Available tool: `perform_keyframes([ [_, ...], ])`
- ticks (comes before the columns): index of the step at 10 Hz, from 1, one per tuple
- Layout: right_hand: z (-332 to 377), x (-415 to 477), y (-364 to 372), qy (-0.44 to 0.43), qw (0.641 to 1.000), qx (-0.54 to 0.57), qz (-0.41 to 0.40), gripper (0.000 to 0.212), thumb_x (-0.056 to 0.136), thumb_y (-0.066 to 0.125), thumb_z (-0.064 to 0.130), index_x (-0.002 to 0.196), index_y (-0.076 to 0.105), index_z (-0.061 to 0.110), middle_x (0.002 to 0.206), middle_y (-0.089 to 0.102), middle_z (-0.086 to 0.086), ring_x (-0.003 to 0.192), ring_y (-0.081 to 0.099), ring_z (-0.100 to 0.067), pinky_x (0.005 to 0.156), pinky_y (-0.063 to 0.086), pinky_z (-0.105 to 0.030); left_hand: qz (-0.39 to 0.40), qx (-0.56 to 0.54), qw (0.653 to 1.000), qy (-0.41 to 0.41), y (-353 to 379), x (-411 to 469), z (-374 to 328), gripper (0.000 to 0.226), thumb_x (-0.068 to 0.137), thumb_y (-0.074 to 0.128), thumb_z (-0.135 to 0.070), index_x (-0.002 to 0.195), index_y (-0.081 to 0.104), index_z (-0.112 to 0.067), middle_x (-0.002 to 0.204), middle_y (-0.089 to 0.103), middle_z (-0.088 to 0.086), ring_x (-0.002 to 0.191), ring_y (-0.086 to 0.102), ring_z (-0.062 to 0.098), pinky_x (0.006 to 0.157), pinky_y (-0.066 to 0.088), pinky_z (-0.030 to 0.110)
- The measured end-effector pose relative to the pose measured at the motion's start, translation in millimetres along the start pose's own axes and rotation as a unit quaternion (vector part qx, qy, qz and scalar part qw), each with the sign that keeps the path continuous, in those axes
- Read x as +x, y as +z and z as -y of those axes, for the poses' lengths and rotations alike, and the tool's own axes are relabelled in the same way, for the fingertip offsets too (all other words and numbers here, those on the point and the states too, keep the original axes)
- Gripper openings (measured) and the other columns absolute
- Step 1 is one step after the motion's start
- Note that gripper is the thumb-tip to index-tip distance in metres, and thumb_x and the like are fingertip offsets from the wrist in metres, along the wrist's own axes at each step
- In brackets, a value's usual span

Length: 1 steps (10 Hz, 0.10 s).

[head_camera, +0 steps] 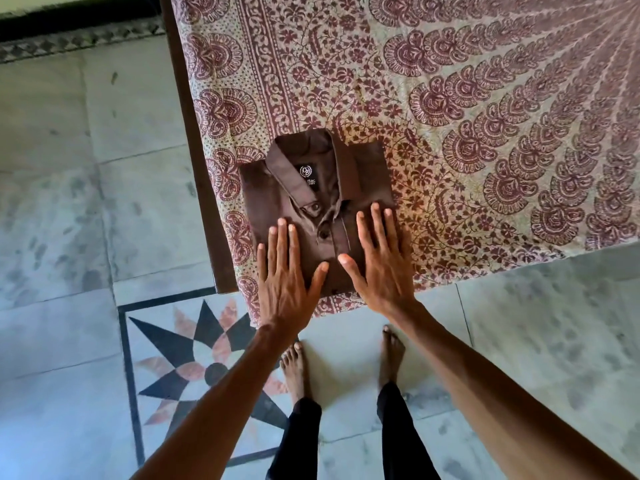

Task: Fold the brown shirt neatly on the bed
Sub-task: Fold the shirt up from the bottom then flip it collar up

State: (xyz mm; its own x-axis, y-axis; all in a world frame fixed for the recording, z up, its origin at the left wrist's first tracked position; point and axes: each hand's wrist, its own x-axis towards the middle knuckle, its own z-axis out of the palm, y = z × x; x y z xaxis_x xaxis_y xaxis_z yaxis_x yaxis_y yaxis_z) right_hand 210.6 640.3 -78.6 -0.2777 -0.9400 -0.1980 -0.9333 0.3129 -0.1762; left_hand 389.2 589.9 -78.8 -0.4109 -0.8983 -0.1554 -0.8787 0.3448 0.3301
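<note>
Left hand (287,271) and right hand (384,268), each grip flat and empty, press the folded brown shirt (322,188) near the bed (204,209) corner; bedspread (450,81) open beyond.

1 head camera looks steeply down, close over the bed (450,98).

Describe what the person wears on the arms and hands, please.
Nothing shows: the left hand and right hand carry no ring, watch or glove. The left forearm and right forearm are bare, with no sleeve in view. Fingernails are short and unpainted.
</note>
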Motion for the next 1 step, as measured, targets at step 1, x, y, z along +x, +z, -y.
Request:
perform_keyframes([
  [1,0.3,7.2,3.0,0.007,1.0,0.002,0.009,0.077,0.095,0.025,0.068,0.156,0.01,0.024,0.165,0.004,-0.004,0.151,-0.002,-0.023,0.119,0.013,-0.053,-0.01,0.012,1.0,-0.01,2.9,4.3,4.0,0.08,0.095,0.036,-0.057,0.153,0.012,-0.009,0.162,0.006,0.008,0.15,0.002,0.022,0.122,0.008,0.044],
])
